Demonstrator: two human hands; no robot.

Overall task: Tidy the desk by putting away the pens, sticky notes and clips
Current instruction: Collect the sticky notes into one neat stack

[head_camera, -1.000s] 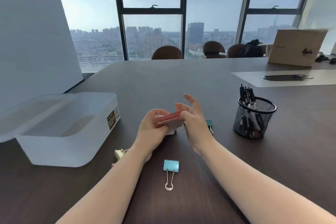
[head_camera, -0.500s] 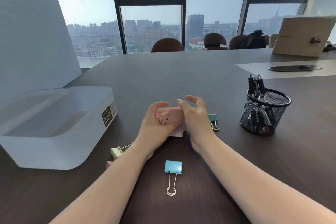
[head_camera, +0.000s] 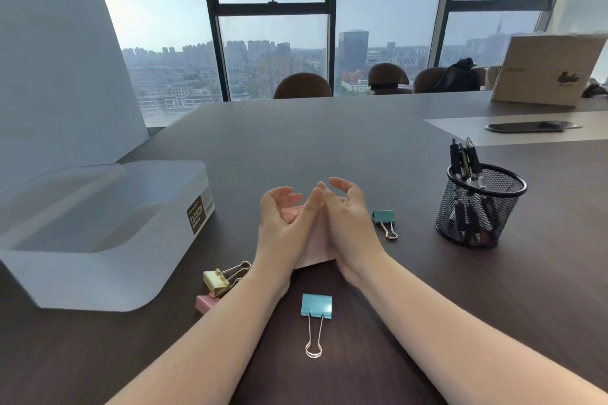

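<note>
Sticky-notes step in hand, judging by layout: cupping both hands around the pink sticky notes (head_camera: 312, 248) at centre of the dark desk (head_camera: 329, 141). Left hand (head_camera: 283, 223) and right hand (head_camera: 348, 217) standing on their edges, palms facing, fingertips nearly meeting at the far side, fingers loosely curled and not clamped; whether either palm is actually pressing the pad, cannot tell, since the hands are hiding most of it. Pad lying on the desk between the wrists, pale pink near corner showing, a deeper pink patch visible inside the left palm. Pens (head_camera: 464, 158) already standing in the black mesh pen cup (head_camera: 477, 207) at right. Clips not yet put away: teal binder clip (head_camera: 316, 306) lying near, between the forearms; smaller teal binder clip (head_camera: 384, 217) just right of the right hand; yellow binder clip (head_camera: 215, 279) and pink binder clip (head_camera: 205, 302) lying together near-left, partly under the left forearm. Translucent plastic container (head_camera: 98, 233) sitting open at left, apparently empty. Next move, as a judgement: closing the hands on the pad edges, squaring any loose sheets, lifting as one stack and carrying left into the container; thin sheets likely fanning or slipping if gripped on one side only.
</note>
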